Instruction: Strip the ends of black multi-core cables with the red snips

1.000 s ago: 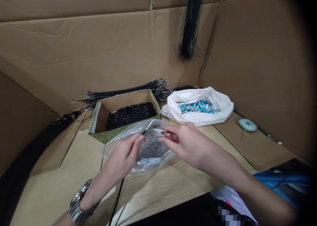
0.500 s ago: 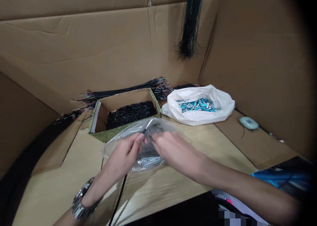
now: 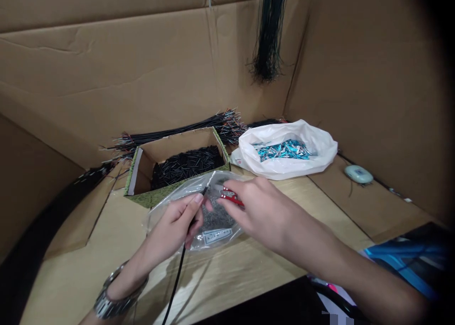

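My left hand (image 3: 186, 216) is closed around a black cable (image 3: 176, 277), thumb on top. The cable's bare whitish end (image 3: 210, 181) points up and away past the thumb, and its tail hangs toward the table's front edge. In my right hand (image 3: 258, 204), just right of the cable end, is a small red two-armed tool like snips (image 3: 232, 198), pinched between thumb and fingers; it is apart from the cable. Beneath both hands lies a clear plastic bag (image 3: 163, 216) of small grey pieces, with a white label (image 3: 217, 236).
Behind the bag stands a green-sided box (image 3: 142, 198) of short black tubes (image 3: 186, 166). A white bag (image 3: 325, 149) of blue and silver pieces is to its right. Cable bundles (image 3: 177, 131) lie behind; thin dark wires (image 3: 268, 40) hang above. Cardboard walls (image 3: 142, 69) enclose the table.
My right hand has drawn back to the right, away from the cable end, and the red snips now show. My left hand still holds the cable, slightly further left.
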A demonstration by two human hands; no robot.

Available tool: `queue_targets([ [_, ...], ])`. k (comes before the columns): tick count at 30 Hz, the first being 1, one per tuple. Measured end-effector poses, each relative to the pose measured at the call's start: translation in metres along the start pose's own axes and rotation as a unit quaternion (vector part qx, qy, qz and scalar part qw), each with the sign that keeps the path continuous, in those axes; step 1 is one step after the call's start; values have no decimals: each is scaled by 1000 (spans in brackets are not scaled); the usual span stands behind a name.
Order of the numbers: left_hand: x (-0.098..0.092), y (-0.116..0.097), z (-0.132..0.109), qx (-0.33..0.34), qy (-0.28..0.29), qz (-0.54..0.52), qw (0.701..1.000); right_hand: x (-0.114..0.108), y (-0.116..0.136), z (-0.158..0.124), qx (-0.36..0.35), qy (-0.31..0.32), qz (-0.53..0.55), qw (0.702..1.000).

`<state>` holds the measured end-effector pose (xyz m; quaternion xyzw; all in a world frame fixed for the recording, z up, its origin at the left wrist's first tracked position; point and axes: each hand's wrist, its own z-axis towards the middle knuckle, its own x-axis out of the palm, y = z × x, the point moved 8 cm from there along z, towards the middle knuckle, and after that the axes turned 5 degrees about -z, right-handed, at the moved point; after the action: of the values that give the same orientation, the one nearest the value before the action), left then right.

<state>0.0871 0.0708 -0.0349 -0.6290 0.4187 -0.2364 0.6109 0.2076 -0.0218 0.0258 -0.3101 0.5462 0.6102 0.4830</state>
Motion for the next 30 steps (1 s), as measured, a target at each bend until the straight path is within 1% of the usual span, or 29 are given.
queue_targets([
  [3, 6, 1, 0, -2, 6, 3, 1000, 0, 9, -2, -38, -29, -12, 999],
  [5, 8, 2, 0, -3, 4, 4, 1000, 4, 14, -2, -63, -28, -16, 998],
  [6, 8, 2, 0, -2, 2, 3, 1000, 9, 16, -1, -70, -16, -20, 997],
  [10, 2, -1, 1, 9, -13, -16, 1000, 35, 20, 5, -92, 87, -69, 989],
  [12, -2, -2, 1, 9, -16, -39, 999, 38, 16, 9, -80, 105, -86, 987],
  [14, -3, -3, 0, -2, -6, -70, 998, 30, 8, 11, -43, 85, -93, 991],
  [16, -1, -2, -2, -18, 15, -105, 994, 17, 1, 10, -7, 54, -86, 995],
  [18, 3, -2, -2, -34, 34, -135, 990, 4, 1, 6, 3, 19, -68, 997],
  [20, 6, -2, -2, -42, 47, -154, 986, -6, 5, 1, -9, -17, -54, 998],
  [22, 7, -1, -2, -41, 52, -161, 985, -9, 11, -4, -30, -38, -48, 998],
  [27, 8, 2, 0, -27, 48, -136, 989, -8, 19, -10, -73, -73, -41, 994],
  [30, 7, 3, 0, -16, 36, -100, 994, -9, 19, -12, -80, -82, -43, 992],
])
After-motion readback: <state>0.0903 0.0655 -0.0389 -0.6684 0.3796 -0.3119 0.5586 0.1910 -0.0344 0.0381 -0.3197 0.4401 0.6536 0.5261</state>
